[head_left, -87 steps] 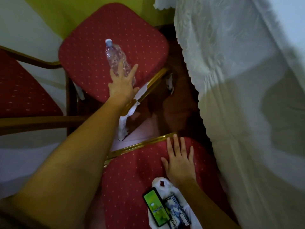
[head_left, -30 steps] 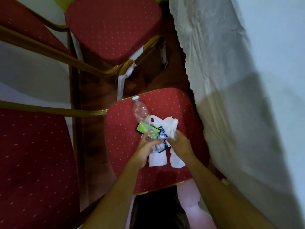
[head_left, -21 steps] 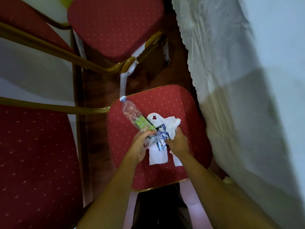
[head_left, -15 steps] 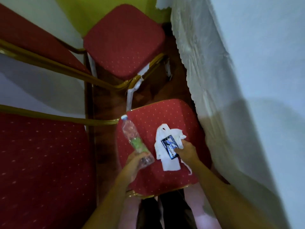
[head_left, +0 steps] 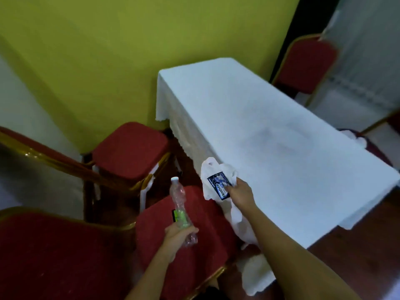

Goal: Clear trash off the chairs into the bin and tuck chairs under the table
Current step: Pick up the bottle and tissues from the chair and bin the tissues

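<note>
At the lower left of the frame a red chair back (head_left: 54,254) fills the corner, and above it a second red chair (head_left: 129,150) stands empty against the yellow-green wall. In the lower middle, the left hand (head_left: 179,231) is closed around the lower part of a crushed clear plastic bottle (head_left: 180,204) with a white cap. A small green packet (head_left: 179,216) is pressed against the bottle in the same grip. Both are held above the nearest chair seat (head_left: 194,245), which now looks free of trash.

A little to the right, the right hand (head_left: 239,192) pinches a white plastic bag (head_left: 213,169) together with a blue and white wrapper (head_left: 218,186). The bag hangs loose at the edge of the table (head_left: 270,137) with its white cloth.

No bin is in view, so I judge the step in hand is to carry everything to it. To do this well, the person should keep both grips firm, because the packet and the wrapper are only clamped against other things and may slip.

On the wrapper I can read "Dentyne". The green packet's print is too blurred to read.
</note>
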